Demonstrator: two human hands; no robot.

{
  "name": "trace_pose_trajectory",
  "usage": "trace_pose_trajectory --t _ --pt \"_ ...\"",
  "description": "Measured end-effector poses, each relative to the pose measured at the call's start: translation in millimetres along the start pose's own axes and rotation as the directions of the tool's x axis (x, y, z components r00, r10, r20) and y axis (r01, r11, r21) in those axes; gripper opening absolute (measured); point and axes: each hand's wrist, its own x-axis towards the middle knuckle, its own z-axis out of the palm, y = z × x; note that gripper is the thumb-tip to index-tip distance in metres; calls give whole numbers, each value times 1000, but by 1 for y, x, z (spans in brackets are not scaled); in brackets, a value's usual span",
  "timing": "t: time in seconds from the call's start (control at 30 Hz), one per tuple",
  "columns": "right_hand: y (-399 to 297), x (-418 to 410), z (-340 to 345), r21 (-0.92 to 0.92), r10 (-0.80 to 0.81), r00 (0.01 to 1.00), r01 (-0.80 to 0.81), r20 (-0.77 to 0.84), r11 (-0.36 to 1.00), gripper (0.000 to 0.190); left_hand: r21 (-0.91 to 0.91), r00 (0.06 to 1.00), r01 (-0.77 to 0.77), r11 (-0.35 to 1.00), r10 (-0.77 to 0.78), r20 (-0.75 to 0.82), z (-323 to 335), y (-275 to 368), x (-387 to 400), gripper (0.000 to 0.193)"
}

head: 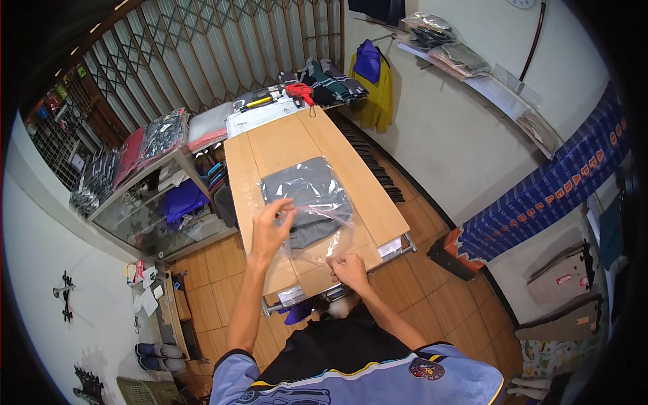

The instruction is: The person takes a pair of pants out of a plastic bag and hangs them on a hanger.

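Observation:
A folded grey garment (304,185) lies inside a clear plastic bag (338,242) on the wooden tabletop (276,147). A pink strip crosses the bag, and its transparent near end extends past the cloth towards me. My right hand (349,271) pinches this near edge between thumb and fingers. Over the bag's left side is my left hand (273,225), its thumb and index finger curled towards each other beside the strip's left end. Whether they grip the thin film there is too unclear to see.
At the table's far end are papers (260,119) and a red-handled tool (300,92). A glass cabinet (152,207) stacked with packaged garments stands left. On the right, a long blue box (541,197) leans along the wall below a shelf (476,81). Dark hangers (372,167) line the table's right side.

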Motion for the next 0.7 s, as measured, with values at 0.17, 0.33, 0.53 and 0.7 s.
trace_pose_trajectory --t 0.17,0.33,0.53,0.7 --pt "-1 -4 0 46 35 999 -33 -28 998 43 44 999 -31 999 32 -29 19 1 -59 26" --pt "-4 -8 -4 258 82 994 -61 -69 964 38 59 1000 7 998 -6 -4 20 -11 -110 25" --pt "10 -6 -23 167 -162 949 211 -269 963 73 127 992 109 986 -100 -75 22 -14 -129 27" --pt "11 -7 -40 228 -107 967 161 -233 960 72 171 968 249 953 -241 -70 16 -35 -154 28"
